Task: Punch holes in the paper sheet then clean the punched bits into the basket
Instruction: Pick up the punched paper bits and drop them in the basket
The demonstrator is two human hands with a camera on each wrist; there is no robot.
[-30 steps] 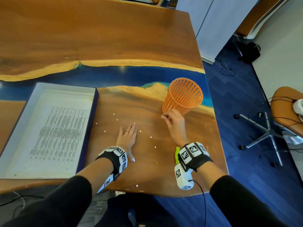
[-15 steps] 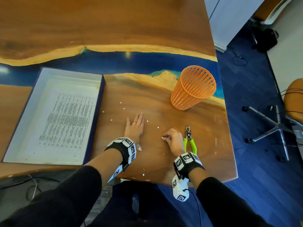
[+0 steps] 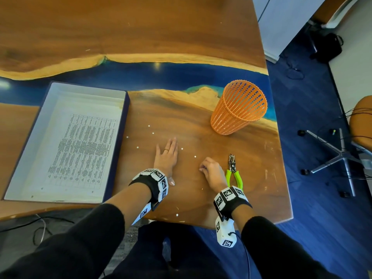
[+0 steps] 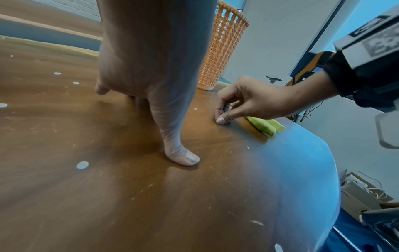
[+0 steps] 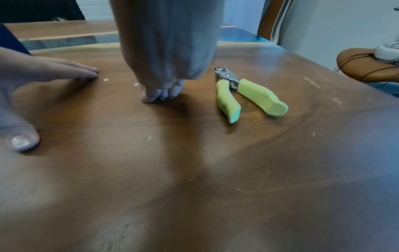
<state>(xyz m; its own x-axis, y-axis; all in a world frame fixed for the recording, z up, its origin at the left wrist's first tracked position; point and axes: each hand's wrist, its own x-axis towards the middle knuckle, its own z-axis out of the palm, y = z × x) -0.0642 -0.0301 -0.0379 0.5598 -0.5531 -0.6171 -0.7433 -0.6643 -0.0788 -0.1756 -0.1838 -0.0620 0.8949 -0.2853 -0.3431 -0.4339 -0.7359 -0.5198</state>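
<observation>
White bits (image 3: 137, 147) dot the surface (image 3: 201, 190) – right hand (image 3: 213, 174) pinches at one beside the punch (image 3: 233, 174), left hand (image 3: 167, 158) lies flat. Paper (image 3: 80, 150) sits in the box (image 3: 118, 158); basket (image 3: 238, 107) stands behind.

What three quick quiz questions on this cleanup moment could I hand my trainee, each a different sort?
1. True or false: the orange basket lies tipped on its side.
2. The green-handled hole punch lies: A) in the left hand, B) on the table beside the right hand, C) in the box.
3. Fill in: the printed sheet lies inside the ____.

Key: 1 false, it stands upright. 2 B. 3 box.
</observation>
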